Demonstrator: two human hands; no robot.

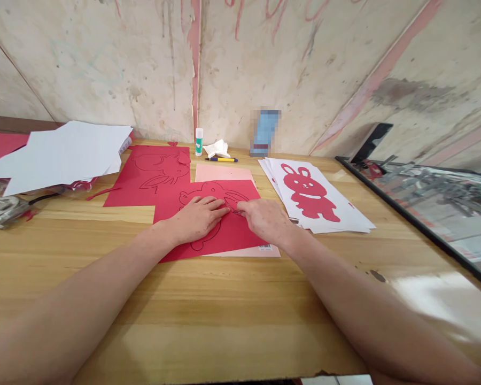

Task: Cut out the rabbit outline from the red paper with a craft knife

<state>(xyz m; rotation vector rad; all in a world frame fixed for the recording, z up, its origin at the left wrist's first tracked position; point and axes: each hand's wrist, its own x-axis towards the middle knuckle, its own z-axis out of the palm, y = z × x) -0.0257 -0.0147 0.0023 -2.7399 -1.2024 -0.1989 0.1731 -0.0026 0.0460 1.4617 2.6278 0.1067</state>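
Note:
A red paper sheet [240, 238] with a rabbit outline drawn in dark line lies in front of me, on top of pale pink sheets [224, 172]. My left hand [198, 218] rests flat on this red sheet, over the drawing, fingers stretched out. Close to its fingertips, my right hand [264, 216] is closed around a slim metal craft knife [294, 220]. Its tip meets the paper near the drawn ears, and the handle end pokes out behind the hand. Most of the knife is hidden by my fingers. Another red sheet [124, 184] with a rabbit drawing lies to the left.
To the right, white sheets [344, 214] carry a red rabbit cutout [310, 195]. A glue stick [199, 141], crumpled tissue [217, 148] and yellow-blue pen [222, 159] sit by the wall. White papers [64, 152] and a metal object [4, 211] are at left; a black-framed glass panel [425, 235] borders the right.

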